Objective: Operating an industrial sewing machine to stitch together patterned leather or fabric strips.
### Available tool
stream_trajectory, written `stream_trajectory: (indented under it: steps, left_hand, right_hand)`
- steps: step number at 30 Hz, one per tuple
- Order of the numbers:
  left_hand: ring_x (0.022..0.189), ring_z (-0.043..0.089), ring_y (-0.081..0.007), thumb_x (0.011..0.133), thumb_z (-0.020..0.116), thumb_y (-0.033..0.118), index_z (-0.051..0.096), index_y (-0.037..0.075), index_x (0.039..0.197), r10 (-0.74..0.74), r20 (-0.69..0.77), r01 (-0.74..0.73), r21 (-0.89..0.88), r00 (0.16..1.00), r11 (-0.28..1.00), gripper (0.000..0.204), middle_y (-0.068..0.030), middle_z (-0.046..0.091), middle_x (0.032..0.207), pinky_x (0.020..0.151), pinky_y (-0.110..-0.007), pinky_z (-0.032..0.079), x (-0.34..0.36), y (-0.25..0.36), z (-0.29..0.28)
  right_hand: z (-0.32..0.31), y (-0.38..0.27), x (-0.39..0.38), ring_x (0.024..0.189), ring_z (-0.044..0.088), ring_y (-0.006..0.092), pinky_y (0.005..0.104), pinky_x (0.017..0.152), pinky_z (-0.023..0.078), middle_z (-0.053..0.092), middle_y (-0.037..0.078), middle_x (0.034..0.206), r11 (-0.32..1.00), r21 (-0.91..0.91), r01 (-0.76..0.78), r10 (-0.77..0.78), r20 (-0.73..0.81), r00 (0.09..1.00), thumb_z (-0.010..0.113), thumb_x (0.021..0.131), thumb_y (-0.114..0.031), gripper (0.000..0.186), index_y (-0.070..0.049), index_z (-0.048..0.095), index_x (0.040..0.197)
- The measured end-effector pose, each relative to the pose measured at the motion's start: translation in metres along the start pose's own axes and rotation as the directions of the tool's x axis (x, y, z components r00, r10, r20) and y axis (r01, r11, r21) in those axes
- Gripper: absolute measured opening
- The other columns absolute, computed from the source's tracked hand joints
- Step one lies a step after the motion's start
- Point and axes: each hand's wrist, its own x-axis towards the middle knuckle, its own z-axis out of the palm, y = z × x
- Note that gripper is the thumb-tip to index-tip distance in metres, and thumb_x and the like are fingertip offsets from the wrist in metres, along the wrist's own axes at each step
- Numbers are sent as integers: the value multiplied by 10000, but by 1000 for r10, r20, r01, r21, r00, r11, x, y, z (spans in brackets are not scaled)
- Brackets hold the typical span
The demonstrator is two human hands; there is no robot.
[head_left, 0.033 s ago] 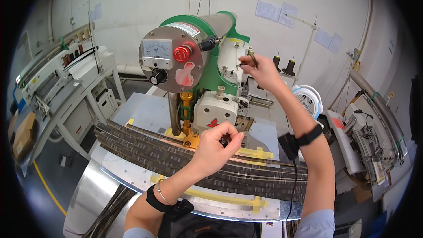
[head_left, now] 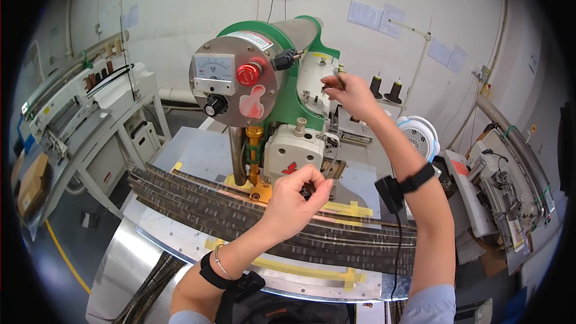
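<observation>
My left hand (head_left: pixel 295 199) is closed in a pinch just in front of the white sewing head (head_left: pixel 294 150). A small dark thing shows between its thumb and curled fingers, too hidden to name. Below and around that hand lie several long dark patterned strips (head_left: pixel 198 204), side by side across the work plate. Raised to the right, my right hand (head_left: pixel 357 97) has its fingertips pressed together beside the machine's white arm (head_left: pixel 314 78). A thin dark object (head_left: pixel 340 81) sticks out of these fingers; its kind is unclear.
A green-framed machine housing (head_left: pixel 240 78) carries a dial and a red stop button (head_left: pixel 248 74). Its gold-coloured post (head_left: pixel 255 156) stands left of my left hand. Dark thread cones (head_left: pixel 393 91) and a white fan (head_left: pixel 419 137) are to the right. Yellow tape (head_left: pixel 300 269) marks the plate (head_left: pixel 180 243).
My right hand has shifted slightly left, with the thin dark object still in its fingers. The strips' right end has moved a little left. My left hand is practically unmoved.
</observation>
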Motion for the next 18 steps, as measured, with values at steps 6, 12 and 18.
stream_trajectory:
  steps: [6,12,18]
  left_hand:
    - [673,457,-31,934,595,116,508,48,820,36,-74,-43,-100,997,994,159,25,552,725,625,-197,390,4,-2,0]
    - [610,436,-20,936,598,111,514,37,840,-49,30,55,-258,998,965,148,26,556,733,553,-183,371,3,-4,3]
    - [618,494,-23,903,642,91,555,24,857,111,12,-107,-208,994,972,119,10,588,762,542,-174,391,8,-5,8]
  right_hand:
    - [34,17,31,812,684,269,338,745,527,700,182,900,990,-137,-31,48,122,991,722,749,-62,241,26,685,970]
    - [31,10,38,787,685,272,339,712,528,699,185,859,977,-210,32,7,181,984,733,732,-47,228,51,680,931]
    - [28,19,49,678,684,204,318,640,525,700,152,782,988,-135,-79,109,231,967,729,740,-48,184,54,682,886]
